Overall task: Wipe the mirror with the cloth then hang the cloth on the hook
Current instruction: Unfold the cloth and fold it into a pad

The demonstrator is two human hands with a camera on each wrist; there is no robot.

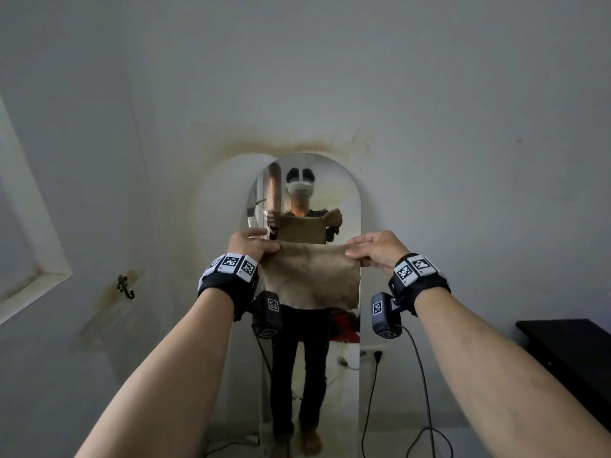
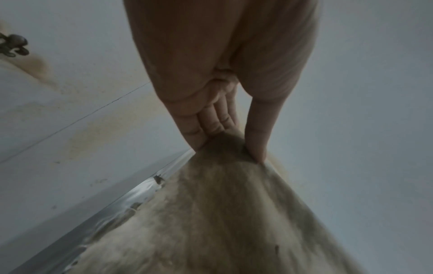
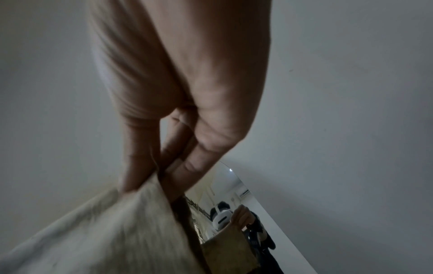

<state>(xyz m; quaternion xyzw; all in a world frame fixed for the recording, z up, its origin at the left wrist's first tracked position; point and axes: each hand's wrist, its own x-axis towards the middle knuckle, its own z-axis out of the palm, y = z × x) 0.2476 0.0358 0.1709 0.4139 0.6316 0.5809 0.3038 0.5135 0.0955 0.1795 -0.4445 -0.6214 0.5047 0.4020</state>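
Holding the cloth [image 1: 309, 276] spread flat in front of the mirror [image 1: 344, 193]: in the head view we see the left hand [image 1: 249, 244] pinching the top left corner and the right hand [image 1: 377, 251] pinching the top right corner, the cloth hanging between them. It looks near the glass, but we cannot tell whether it touches. The hook [image 1: 125, 286] is on the wall [image 1: 463, 94] well to the left of the mirror, lower than the hands, with nothing on it. A dark cabinet [image 1: 568, 352] sits at lower right.

Left wrist view: thumb and fingers [image 2: 196, 133] closed on a bunched corner of the cloth [image 2: 211, 213], firm grip. The mirror's edge [image 2: 131, 198] runs just beside the cloth, and the hook [image 2: 14, 45] shows at far left.

Right wrist view: fingers [image 3: 187, 166] and thumb clamp the other corner of the cloth [image 3: 105, 231], with the mirror [image 3: 234, 207] beyond.

Risks, as we judge them: both grips are corner pinches only, so pressing and dragging on glass could pull a corner free and drop the cloth to the floor. Held flat by two corners, it gets little pressure in the middle, so we may leave streaks. Later the hook is small, and a loosely draped edge could slide off.
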